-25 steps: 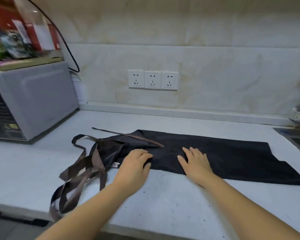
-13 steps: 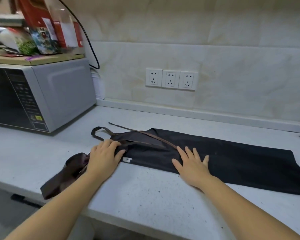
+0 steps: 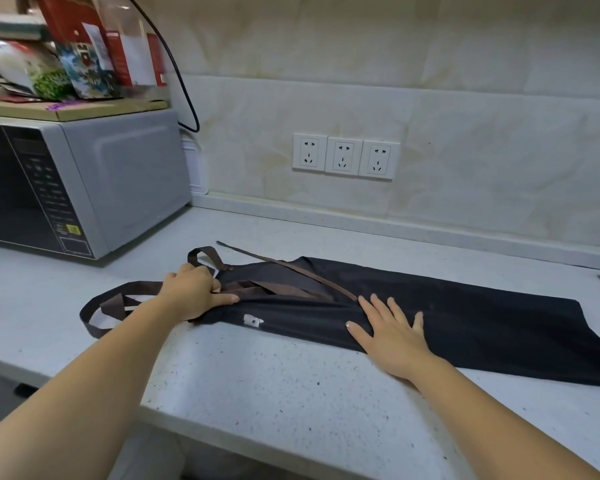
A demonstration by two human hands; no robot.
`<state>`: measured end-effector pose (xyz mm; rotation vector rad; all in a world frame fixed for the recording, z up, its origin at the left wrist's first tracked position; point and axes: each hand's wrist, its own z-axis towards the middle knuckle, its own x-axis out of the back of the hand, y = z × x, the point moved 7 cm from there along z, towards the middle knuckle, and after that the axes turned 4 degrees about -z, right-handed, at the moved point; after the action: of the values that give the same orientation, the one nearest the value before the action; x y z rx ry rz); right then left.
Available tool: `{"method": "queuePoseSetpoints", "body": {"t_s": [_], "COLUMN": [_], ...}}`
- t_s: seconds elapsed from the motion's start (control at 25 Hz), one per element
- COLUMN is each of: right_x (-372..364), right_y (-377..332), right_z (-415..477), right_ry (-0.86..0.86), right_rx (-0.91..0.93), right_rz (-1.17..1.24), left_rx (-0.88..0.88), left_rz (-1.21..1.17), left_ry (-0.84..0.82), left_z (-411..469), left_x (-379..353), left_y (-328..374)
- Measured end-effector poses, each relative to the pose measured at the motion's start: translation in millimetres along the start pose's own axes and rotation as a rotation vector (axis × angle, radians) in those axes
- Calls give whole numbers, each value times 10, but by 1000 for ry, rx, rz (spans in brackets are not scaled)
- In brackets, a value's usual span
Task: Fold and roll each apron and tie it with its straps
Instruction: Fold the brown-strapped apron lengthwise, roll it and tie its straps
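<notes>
A white speckled countertop carries a dark navy apron, folded into 1 long flat band. Its long axis runs left to right, the strap end toward the microwave. Brown straps loop off that left end, and 1 thin strap lies slantwise across the cloth. The left hand is closed on the bunched straps. The right hand presses flat on the band, fingers spread wide.

A dark apron lies folded long on the counter; the left hand grips its brown straps; the right hand presses flat on the cloth.
</notes>
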<state>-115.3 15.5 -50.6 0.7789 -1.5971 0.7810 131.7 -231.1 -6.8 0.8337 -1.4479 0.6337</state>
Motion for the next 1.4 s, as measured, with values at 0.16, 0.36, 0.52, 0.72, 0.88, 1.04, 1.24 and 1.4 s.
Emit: {"method": "queuePoseSetpoints", "body": {"t_s": [0.16, 0.36, 0.52, 0.72, 0.88, 1.04, 1.24, 1.4], "right_x": [-1, -33, 59, 501, 596, 556, 839, 774], "right_y": [-26, -84, -52, 398, 472, 564, 510, 382], "right_z": [-34, -42, -88, 204, 642, 850, 619, 58], "right_ry": [-22, -41, 8, 270, 108, -36, 166, 353], "right_rx": [-10, -52, -24, -108, -84, -122, 36, 179], "right_rz": [-6, 6, 18, 306, 15, -95, -123, -165], "left_rx": [116, -416, -494, -460, -433, -395, -337, -146], "left_rz": [320, -97, -382, -107, -100, -168, -211, -245], "left_ry": [71, 448, 66, 111, 64, 96, 197, 220], "left_z": [-102, -443, -588, -507, -516, -522, -550, -509], "left_x": [70, 106, -483, -747, -738, -702, -608, -591], "left_y": [-43, 1514, 2489, 2524, 2550, 2513, 2486, 2370]}}
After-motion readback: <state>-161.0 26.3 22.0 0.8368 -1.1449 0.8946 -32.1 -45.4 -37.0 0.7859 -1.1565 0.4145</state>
